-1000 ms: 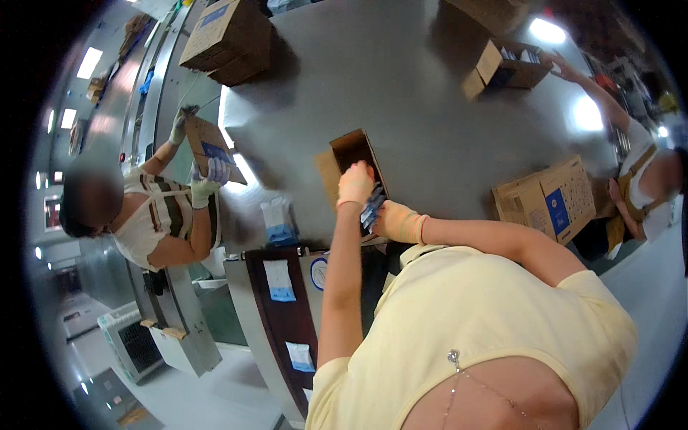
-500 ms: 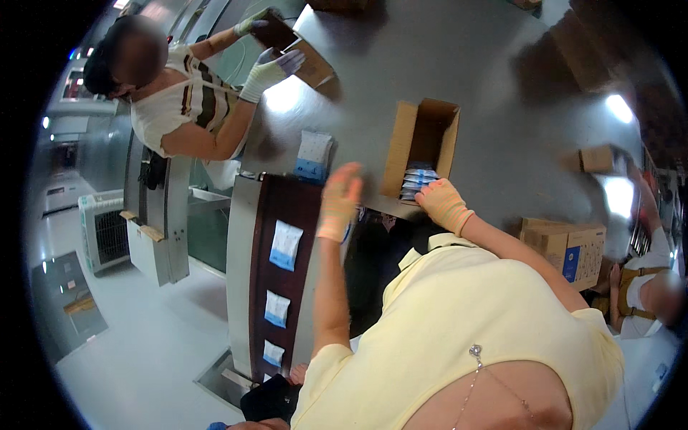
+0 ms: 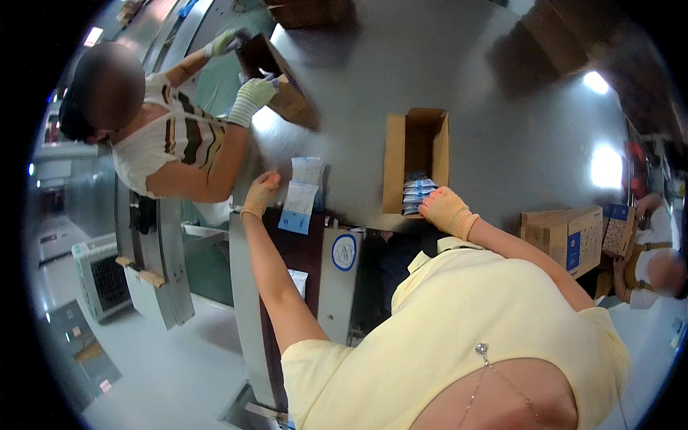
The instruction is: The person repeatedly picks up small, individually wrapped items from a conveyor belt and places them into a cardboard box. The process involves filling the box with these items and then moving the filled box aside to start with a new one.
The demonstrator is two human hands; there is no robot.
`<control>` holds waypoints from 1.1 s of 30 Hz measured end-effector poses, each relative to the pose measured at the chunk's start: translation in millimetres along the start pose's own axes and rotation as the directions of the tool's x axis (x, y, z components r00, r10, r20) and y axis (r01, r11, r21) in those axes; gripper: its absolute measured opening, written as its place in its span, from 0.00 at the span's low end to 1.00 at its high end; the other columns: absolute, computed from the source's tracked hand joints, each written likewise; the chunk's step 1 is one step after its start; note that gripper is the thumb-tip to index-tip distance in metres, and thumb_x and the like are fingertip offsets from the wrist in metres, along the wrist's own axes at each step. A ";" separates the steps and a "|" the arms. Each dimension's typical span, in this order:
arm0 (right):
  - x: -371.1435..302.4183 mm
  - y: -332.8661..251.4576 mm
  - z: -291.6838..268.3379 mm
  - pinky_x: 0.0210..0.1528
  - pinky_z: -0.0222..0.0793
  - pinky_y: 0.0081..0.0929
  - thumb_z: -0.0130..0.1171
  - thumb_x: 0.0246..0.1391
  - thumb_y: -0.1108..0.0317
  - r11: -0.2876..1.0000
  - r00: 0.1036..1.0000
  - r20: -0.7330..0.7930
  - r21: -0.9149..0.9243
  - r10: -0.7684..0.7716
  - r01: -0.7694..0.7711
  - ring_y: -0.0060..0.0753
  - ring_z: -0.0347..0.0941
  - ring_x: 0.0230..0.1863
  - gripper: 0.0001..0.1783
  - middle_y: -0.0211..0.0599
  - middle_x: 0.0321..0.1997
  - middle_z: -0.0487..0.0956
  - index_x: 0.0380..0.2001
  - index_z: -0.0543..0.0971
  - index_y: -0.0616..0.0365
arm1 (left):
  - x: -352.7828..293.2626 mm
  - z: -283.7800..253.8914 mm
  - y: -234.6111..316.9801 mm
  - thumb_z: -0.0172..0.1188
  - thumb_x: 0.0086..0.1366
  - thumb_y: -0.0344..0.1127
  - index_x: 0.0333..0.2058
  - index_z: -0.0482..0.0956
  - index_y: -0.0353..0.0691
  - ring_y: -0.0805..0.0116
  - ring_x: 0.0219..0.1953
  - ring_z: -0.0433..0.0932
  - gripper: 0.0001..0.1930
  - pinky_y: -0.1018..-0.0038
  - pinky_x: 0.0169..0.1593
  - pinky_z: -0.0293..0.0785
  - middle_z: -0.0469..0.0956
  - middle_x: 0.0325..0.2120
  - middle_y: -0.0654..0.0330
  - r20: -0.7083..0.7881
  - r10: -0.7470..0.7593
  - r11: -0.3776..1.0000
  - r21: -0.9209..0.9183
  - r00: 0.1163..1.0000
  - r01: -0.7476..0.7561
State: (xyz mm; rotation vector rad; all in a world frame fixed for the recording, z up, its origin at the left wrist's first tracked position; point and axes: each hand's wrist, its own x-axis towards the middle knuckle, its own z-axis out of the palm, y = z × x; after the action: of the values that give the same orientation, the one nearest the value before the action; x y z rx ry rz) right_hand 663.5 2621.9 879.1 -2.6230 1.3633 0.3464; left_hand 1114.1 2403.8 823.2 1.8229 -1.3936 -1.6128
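Note:
My left hand [image 3: 261, 193], in a pale glove with bare-looking fingertips, reaches out over the far end of the dark conveyor belt [image 3: 297, 247]. Its fingers are loosely bent and hold nothing visible. Just to its right lies a white and blue packet [image 3: 298, 204], overlapping another packet [image 3: 308, 169] behind it. My right hand [image 3: 448, 212], gloved in light striped knit, has its fingers curled over the near right corner of an open cardboard box [image 3: 394, 161]. Its fingertips meet the stacked packets [image 3: 418, 192] at the box's near end; the far part of the box shows bare inside.
Across the metal table [image 3: 358, 93], at left, a co-worker [image 3: 186, 140] handles another open box [image 3: 290, 97]. Closed cartons [image 3: 562, 236] stand at right, with another person [image 3: 638, 265] beyond them. One more packet [image 3: 298, 281] lies on the belt, partly behind my left arm.
My left hand has swung left and outward, past the packets. A packet now overlaps the one at the belt's end. My right hand stays at the box. The co-worker's box has tilted.

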 end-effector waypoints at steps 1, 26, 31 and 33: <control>-0.5 0.0 0.9 0.44 0.66 0.29 0.54 0.49 0.66 1.000 1.000 -0.004 0.000 0.002 -0.002 0.29 0.75 0.39 0.05 0.26 0.31 0.78 0.30 0.79 0.45 | 6.9 -1.6 1.4 0.61 0.60 0.39 0.55 0.70 0.34 0.65 0.47 0.73 0.26 0.71 0.51 0.67 0.76 0.46 0.57 0.046 -0.037 0.999 0.015 0.998 0.036; -18.9 14.9 16.7 0.46 0.64 0.28 0.58 0.50 0.66 0.998 0.996 -0.083 0.044 0.037 -0.034 0.29 0.76 0.42 0.08 0.24 0.36 0.80 0.35 0.79 0.47 | -56.7 229.4 165.3 0.79 0.35 0.33 0.51 0.69 0.39 0.66 0.45 0.78 0.40 0.67 0.48 0.75 0.78 0.44 0.57 -0.049 0.628 0.761 -0.169 0.776 -0.627; -19.5 16.2 11.7 0.46 0.64 0.28 0.58 0.49 0.66 0.998 0.997 -0.056 0.027 0.052 -0.051 0.30 0.77 0.42 0.08 0.25 0.35 0.81 0.34 0.80 0.47 | -65.2 310.0 184.6 0.78 0.37 0.27 0.56 0.64 0.38 0.66 0.47 0.74 0.45 0.68 0.52 0.73 0.73 0.47 0.61 0.043 0.787 0.584 -0.374 0.615 -0.721; -16.4 13.4 15.0 0.45 0.64 0.28 0.58 0.48 0.66 0.996 0.990 -0.132 0.073 0.053 -0.044 0.30 0.77 0.41 0.06 0.25 0.34 0.81 0.32 0.80 0.47 | -29.6 334.1 142.3 0.75 0.41 0.30 0.54 0.66 0.41 0.65 0.48 0.74 0.39 0.68 0.50 0.74 0.72 0.47 0.61 0.107 0.742 0.643 -0.393 0.662 -0.657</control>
State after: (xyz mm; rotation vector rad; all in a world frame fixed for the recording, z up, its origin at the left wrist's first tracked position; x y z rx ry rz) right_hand 641.4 2630.8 868.7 -2.6010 1.4543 0.1276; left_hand 757.9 2475.7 848.9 0.7111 -1.5579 -1.5248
